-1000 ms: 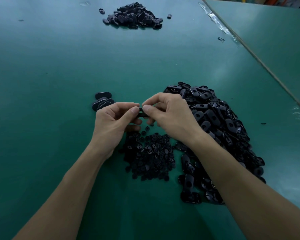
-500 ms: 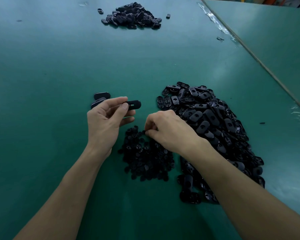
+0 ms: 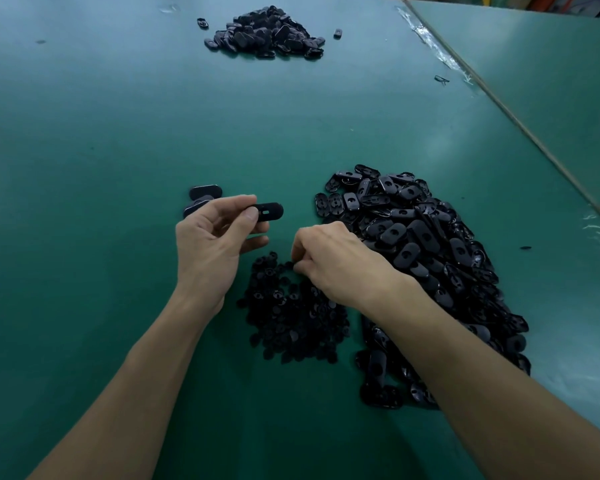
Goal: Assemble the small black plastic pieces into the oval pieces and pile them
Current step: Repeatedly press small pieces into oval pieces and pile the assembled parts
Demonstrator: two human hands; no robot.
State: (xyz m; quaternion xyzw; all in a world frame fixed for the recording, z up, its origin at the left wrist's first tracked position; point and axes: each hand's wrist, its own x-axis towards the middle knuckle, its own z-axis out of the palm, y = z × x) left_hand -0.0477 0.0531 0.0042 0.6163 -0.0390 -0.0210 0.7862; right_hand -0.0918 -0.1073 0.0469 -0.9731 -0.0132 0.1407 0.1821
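Observation:
My left hand (image 3: 212,244) pinches a black oval piece (image 3: 269,211) between thumb and forefinger, lifted above the green table. My right hand (image 3: 336,261) is lowered onto the top edge of the heap of small black pieces (image 3: 291,313), its fingers curled down among them; what the fingertips hold is hidden. A big heap of loose oval pieces (image 3: 430,258) lies to the right, partly under my right forearm. A few oval pieces (image 3: 201,195) lie stacked just behind my left hand.
A second pile of black oval parts (image 3: 267,34) sits far back on the green table (image 3: 101,133), with strays beside it. A seam with clear tape (image 3: 440,53) runs along the right, next to another green table.
My hands have parted. The left kept the oval piece and stayed raised to the left. The right dropped onto the heap of small pieces.

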